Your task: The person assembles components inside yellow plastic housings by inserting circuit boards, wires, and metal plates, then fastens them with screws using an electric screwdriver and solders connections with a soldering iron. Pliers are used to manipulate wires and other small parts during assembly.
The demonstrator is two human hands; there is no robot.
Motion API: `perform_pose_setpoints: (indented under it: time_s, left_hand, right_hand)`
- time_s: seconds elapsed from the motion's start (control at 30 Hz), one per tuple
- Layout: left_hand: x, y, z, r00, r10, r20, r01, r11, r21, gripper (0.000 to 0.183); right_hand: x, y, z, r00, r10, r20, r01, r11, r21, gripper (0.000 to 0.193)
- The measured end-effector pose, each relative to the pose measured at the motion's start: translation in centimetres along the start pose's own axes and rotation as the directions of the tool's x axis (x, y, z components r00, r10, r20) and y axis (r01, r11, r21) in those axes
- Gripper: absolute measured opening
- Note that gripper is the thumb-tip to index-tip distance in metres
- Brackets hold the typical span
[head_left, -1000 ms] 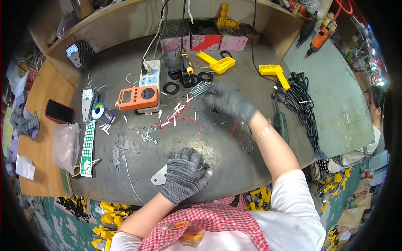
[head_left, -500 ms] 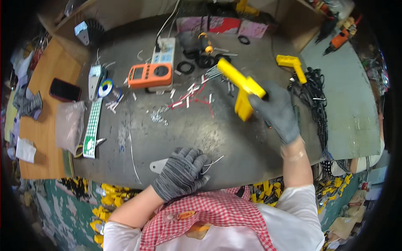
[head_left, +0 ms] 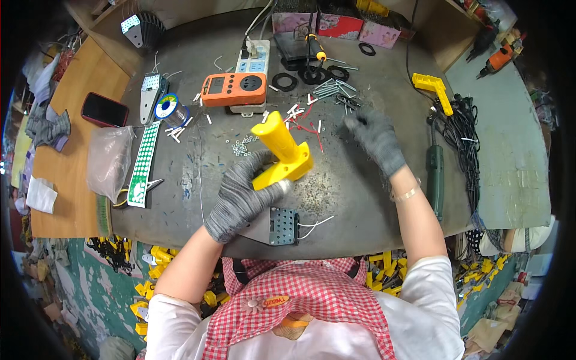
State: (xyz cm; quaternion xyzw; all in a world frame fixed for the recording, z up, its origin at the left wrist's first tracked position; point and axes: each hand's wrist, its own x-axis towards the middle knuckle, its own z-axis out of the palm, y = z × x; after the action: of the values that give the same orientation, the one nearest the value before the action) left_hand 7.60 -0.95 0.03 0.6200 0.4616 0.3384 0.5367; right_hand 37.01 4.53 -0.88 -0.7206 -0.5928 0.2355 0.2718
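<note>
My left hand (head_left: 240, 191), in a grey striped glove, grips a yellow plastic tool handle (head_left: 277, 139) with a screw hole, tilted above the bench. Below that hand, partly covered by it, lies a grey metal piece with a perforated plate (head_left: 283, 226) and two white wires. My right hand (head_left: 378, 141), gloved too, is beside a pile of long metal screws (head_left: 331, 89). Its fingers are curled together at the pile's near edge; what they hold, if anything, is too small to make out. Small nuts (head_left: 243, 146) lie scattered beyond the left hand.
An orange meter (head_left: 234, 89) sits against a power strip (head_left: 254, 60). Solder spool (head_left: 171, 109), green dotted strip (head_left: 144, 165) and phone (head_left: 105, 110) are at left. On the right are a green tool (head_left: 434, 180), black cables (head_left: 471, 144) and another yellow handle (head_left: 432, 89).
The yellow handle has passed from my right hand to my left. My left hand has risen off the metal piece. My right hand has moved left to the screws; the view has shifted slightly.
</note>
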Motion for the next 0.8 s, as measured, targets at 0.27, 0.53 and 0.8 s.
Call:
perform_pose_setpoints:
  time_s: [0.27, 0.53, 0.8]
  left_hand:
    - [1.5, -0.5, -0.5, 0.999, -0.003, 0.036, -0.011, 0.925, 0.38, 0.049]
    - [2.7, -2.9, 0.5, 0.953, 0.285, 0.106, -0.284, 0.708, 0.646, 0.053]
    - [2.4, -1.2, 0.1, 0.982, 0.19, 0.013, -0.172, 0.858, 0.484, 0.051]
  right_hand:
    - [4.7, 0.8, 0.7, 0.976, -0.1, 0.192, 0.182, 0.857, -0.481, 0.031]
    - [1.6, 0.6, 2.8, 0.916, -0.373, 0.15, 0.35, 0.555, -0.755, 0.028]
    - [3.0, 1.7, -0.4, 0.884, 0.029, 0.466, -0.227, 0.899, 0.375, 0.022]
